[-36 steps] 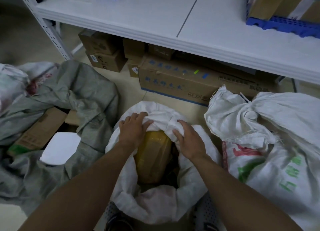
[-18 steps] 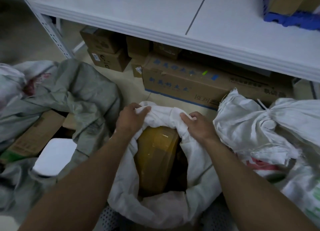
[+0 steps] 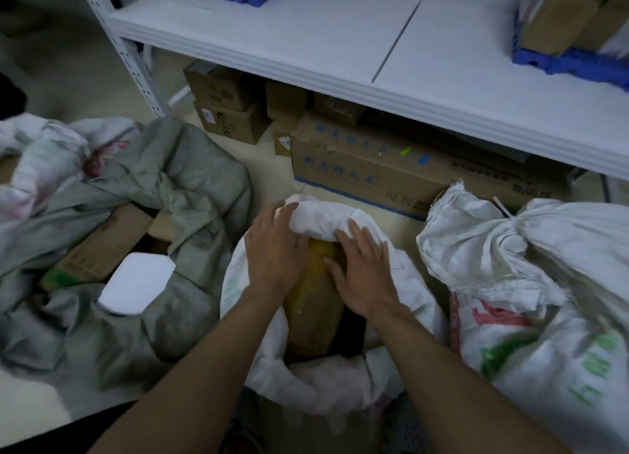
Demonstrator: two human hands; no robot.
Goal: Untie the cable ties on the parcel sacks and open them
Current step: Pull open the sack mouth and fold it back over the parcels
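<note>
An open white woven sack [image 3: 418, 283] stands on the floor in front of me, its mouth rolled wide over a yellow-brown taped parcel [image 3: 313, 314]. My left hand [image 3: 272, 252] lies at the far left of the rim, fingertips over the bunched cloth. My right hand [image 3: 366, 273] rests flat on the far rim and the parcel, fingers spread. To the right lies a second white sack [image 3: 544, 283] with red and green print, its neck bunched and held by a white cable tie [image 3: 503, 208].
A grey sack [image 3: 177, 194] lies open at the left with a cardboard box [image 3: 102, 249] and a white foam block [image 3: 136, 283] in it. White shelving [image 3: 340, 62] stands ahead, with cardboard boxes [image 3: 391, 174] on the floor beneath and blue crates on top.
Both hands have loosened their grip on the rim's far edge and now lie flatter, lower on the sack mouth. The camera has shifted slightly.
</note>
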